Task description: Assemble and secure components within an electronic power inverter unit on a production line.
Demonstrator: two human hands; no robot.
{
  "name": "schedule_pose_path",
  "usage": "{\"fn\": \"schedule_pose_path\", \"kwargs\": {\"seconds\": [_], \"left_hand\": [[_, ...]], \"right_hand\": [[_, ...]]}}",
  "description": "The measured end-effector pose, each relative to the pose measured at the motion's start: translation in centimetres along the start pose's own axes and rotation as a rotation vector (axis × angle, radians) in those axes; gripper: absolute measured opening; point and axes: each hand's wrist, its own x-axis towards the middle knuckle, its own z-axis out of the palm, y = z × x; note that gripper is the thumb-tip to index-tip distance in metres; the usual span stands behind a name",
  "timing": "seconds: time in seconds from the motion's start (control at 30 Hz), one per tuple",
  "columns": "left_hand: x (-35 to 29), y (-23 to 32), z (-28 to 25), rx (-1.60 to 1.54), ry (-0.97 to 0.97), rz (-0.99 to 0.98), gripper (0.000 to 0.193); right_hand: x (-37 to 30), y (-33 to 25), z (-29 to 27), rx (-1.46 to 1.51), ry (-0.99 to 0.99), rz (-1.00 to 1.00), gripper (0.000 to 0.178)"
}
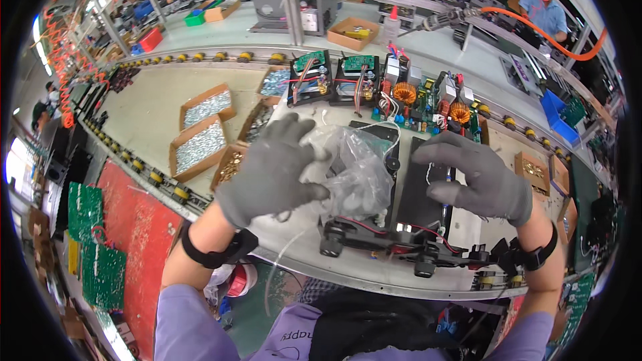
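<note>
My left hand [271, 174], in a grey glove, hovers with fingers spread beside a crumpled clear plastic bag [358, 177]. Its thumb comes close to the bag's left side; whether they touch I cannot tell. My right hand [475, 177], gloved alike, has its thumb and fingers curved apart above a flat black panel [418, 190], with nothing seen between them. A thin white cable [394, 144] loops past the bag's right edge. Nearer to me, a black assembly with round feet and red wires [374, 237] lies across the front of the white work board.
Behind the bag stand two black units with green boards [356, 65] and circuit boards with copper coils [404, 93]. Cardboard trays of screws [204, 147] lie at left, and smaller boxes [533, 172] at right. Above hangs a power screwdriver [448, 20] on an orange hose. Yellow rollers edge the bench.
</note>
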Motion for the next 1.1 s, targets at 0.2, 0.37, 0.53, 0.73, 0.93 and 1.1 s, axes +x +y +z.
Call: {"fn": "schedule_pose_path", "kwargs": {"seconds": [0.2, 0.37, 0.53, 0.73, 0.93, 1.1], "left_hand": [[2.0, 4.0, 4.2, -0.28, -0.013, 0.395, 0.025], [2.7, 5.3, 6.5, -0.478, -0.04, 0.458, 0.021], [3.2, 3.5, 5.0, -0.489, -0.365, 0.117, 0.018], [5.2, 7.1, 9.4, 0.068, -0.191, -0.172, 0.035], [7.1, 5.9, 8.2, -0.033, -0.315, -0.124, 0.025], [5.5, 2.9, 3.8, -0.958, 0.146, 0.103, 0.016]], "right_hand": [[-1.3, 0.0, -1.1, -0.224, -0.368, -0.073, 0.042], [0.6, -1.0, -0.5, -0.279, -0.621, -0.148, 0.026], [1.6, 0.5, 0.7, -0.482, -0.928, 0.084, 0.029], [1.5, -0.5, 0.9, -0.538, -0.714, -0.117, 0.02], [0.8, 1.4, -0.1, -0.71, -0.558, -0.043, 0.016], [0.9, 4.5, 0.0, -0.755, -0.774, 0.215, 0.022]]}}
